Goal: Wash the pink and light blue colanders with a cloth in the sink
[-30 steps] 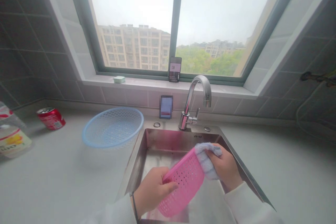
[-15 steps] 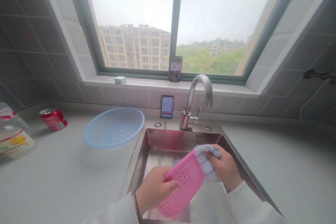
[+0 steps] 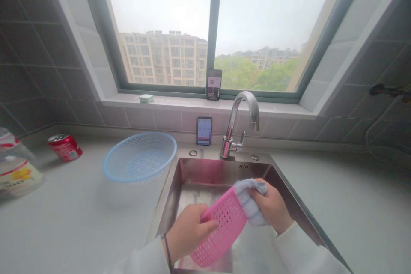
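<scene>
Over the steel sink, my left hand grips the near edge of a pink perforated basket, which is tilted up on its side. My right hand is closed on a pale blue-and-white cloth and presses it against the basket's far rim. Both sleeves are white, and a dark band sits on my left wrist.
A chrome tap stands behind the sink. A blue perforated basket rests on the counter to the left, with a red can lying beyond it and a clear bottle at the left edge. A small screen leans against the wall tiles.
The basket and both hands have shifted slightly left and down; the cloth stays pressed on the rim. Otherwise the scene is the same.
</scene>
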{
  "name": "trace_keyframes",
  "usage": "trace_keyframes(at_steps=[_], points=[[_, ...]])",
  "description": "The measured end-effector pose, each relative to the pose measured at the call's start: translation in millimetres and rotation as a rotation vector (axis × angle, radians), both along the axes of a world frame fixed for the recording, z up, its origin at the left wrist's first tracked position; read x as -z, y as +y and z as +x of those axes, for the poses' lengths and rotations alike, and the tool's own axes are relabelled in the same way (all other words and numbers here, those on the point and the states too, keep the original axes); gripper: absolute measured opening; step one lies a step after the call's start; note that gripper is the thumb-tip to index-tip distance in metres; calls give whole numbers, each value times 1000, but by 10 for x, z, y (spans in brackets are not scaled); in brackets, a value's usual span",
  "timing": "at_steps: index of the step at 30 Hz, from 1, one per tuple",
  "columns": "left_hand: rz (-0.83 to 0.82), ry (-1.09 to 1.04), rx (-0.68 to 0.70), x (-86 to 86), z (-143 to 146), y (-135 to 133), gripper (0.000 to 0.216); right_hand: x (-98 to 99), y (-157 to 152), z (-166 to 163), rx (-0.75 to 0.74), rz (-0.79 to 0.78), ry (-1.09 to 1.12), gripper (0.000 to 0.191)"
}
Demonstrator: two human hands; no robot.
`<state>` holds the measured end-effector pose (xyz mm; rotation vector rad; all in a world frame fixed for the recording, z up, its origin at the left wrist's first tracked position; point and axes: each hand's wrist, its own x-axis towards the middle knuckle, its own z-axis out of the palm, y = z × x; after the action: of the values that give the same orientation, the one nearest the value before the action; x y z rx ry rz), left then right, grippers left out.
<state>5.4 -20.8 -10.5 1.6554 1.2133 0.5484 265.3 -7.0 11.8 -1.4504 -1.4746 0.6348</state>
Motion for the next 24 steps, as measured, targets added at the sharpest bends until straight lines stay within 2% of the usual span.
trace_keyframes(at_steps=[6, 14, 16, 19, 21, 22, 24], points=[[14, -27, 26, -38, -37, -9, 28, -58, -42, -10, -66, 73, 81, 32], [105, 53, 60, -76, -51, 4, 28, -54, -120, -77, -191, 88, 41, 31], [110, 53, 62, -90, -53, 3, 28, -69, -97, -62, -140, 71, 34, 31], [110, 48, 48, -102, -54, 7, 28, -79, -42, -45, 46, 39, 13, 32], [117, 55, 34, -99, -50, 14, 27, -72, -42, -86, 87, 39, 7, 33], [125, 62, 28, -95, -48, 18, 27, -65, -60, -127, 54, 50, 12, 33], [142, 79, 25, -88, -42, 25, 27, -51, -119, -226, -106, 74, 34, 32]])
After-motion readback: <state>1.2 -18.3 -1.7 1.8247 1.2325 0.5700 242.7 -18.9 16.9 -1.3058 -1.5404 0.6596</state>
